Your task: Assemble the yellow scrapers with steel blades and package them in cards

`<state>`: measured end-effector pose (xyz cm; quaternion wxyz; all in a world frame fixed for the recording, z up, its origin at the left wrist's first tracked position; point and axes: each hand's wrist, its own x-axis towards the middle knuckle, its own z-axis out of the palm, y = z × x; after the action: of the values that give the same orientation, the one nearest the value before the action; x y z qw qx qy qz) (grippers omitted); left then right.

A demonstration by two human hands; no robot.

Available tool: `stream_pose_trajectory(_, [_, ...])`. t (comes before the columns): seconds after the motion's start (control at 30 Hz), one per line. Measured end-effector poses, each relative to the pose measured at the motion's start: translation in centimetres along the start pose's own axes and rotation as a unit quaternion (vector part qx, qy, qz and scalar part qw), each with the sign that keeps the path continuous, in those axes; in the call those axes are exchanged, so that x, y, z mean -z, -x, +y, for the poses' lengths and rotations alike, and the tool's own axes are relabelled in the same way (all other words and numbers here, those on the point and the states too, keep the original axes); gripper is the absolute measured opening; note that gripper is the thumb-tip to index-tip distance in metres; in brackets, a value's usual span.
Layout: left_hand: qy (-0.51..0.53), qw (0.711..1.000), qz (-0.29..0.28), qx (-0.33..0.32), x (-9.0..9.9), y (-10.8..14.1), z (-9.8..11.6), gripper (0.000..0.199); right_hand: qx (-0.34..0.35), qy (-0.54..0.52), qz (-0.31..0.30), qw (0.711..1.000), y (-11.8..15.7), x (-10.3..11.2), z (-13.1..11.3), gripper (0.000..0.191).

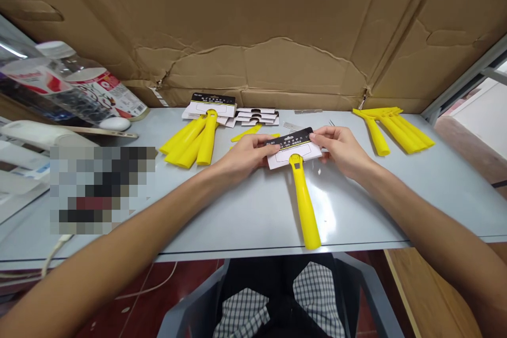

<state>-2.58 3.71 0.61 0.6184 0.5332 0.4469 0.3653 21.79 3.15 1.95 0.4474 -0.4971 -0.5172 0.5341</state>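
From here I see left hand and right hand pinching the header card on a yellow scraper handle, over the desk (near its front edge); uneven pressure could crease the card.

One left hand, one right hand and one carded yellow handle occupy the frame's centre, with at least three yellow handles centre-left, at least three yellow tools at right, and at least two bottles upper left.

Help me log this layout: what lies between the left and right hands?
The head view shows a printed card between left hand and right hand, a yellow handle extending from it.
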Motion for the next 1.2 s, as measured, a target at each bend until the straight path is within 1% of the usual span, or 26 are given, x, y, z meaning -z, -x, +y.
stream_pose_trajectory(0.07, [-0.014,1.0,0.015,-0.003,0.3,-0.2,0.1,0.023,0.002,0.013,0.0,1.0,0.0,0.0,0.1,0.025])
stream_pose_trajectory(0.17, [-0.085,0.994,0.054,-0.035,1.0,-0.5,0.2,0.023,0.01,0.06,-0.018,0.998,-0.1,0.4,0.1,0.022])
stream_pose_trajectory(0.3, [-0.166,0.98,0.059,-0.091,1.4,-0.6,-0.1,0.035,0.003,0.162,-0.051,0.985,-0.4,1.2,0.3,0.013])
stream_pose_trajectory(0.4, [-0.229,0.963,0.058,-0.127,1.2,-0.5,-0.4,0.033,0.021,0.21,-0.063,0.975,-0.7,1.6,0.7,0.031])
stream_pose_trajectory(0.47, [-0.273,0.949,0.059,-0.146,1.0,-0.3,-0.6,0.026,0.063,0.269,-0.056,0.96,-0.7,1.7,0.9,0.034])
stream_pose_trajectory(0.57, [-0.337,0.918,0.055,-0.203,0.6,0.0,-0.9,0.016,0.123,0.372,-0.032,0.92,-0.6,1.6,1.3,0.029])
stream_pose_trajectory(0.63, [-0.371,0.897,0.046,-0.234,0.3,0.2,-1.0,0.011,0.142,0.414,-0.025,0.899,-0.6,1.4,1.6,0.026])
stream_pose_trajectory(0.7, [-0.392,0.887,0.038,-0.242,0.1,0.4,-1.1,0.01,0.15,0.432,-0.024,0.889,-0.6,1.4,1.9,0.024])
stream_pose_trajectory(0.77, [-0.404,0.881,0.033,-0.243,0.0,0.5,-1.1,0.012,0.156,0.444,-0.02,0.882,-0.7,1.4,2.1,0.022])
stream_pose_trajectory(0.83, [-0.417,0.874,0.017,-0.249,0.1,0.6,-1.1,0.015,0.161,0.455,-0.011,0.876,-0.8,1.5,2.1,0.021])
stream_pose_trajectory(0.9, [-0.429,0.867,-0.017,-0.253,0.4,0.6,-0.9,0.018,0.162,0.462,-0.002,0.872,-0.9,1.5,2.0,0.02])
stream_pose_trajectory(0.97, [-0.43,0.866,-0.047,-0.25,0.6,0.6,-0.7,0.024,0.165,0.467,0.004,0.869,-0.9,1.5,2.0,0.017])
stream_pose_trajectory(1.1, [-0.425,0.871,-0.055,-0.242,0.7,0.6,-0.6,0.037,0.177,0.469,-0.006,0.865,-0.9,1.3,2.1,0.011])
stream_pose_trajectory(1.13, [-0.433,0.865,-0.056,-0.245,0.7,0.6,-0.7,0.042,0.178,0.465,-0.01,0.867,-0.9,1.3,2.2,0.01])
stream_pose_trajectory(1.2, [-0.462,0.846,-0.061,-0.259,0.5,0.6,-1.0,0.054,0.178,0.46,-0.016,0.87,-0.9,1.2,2.3,0.01])
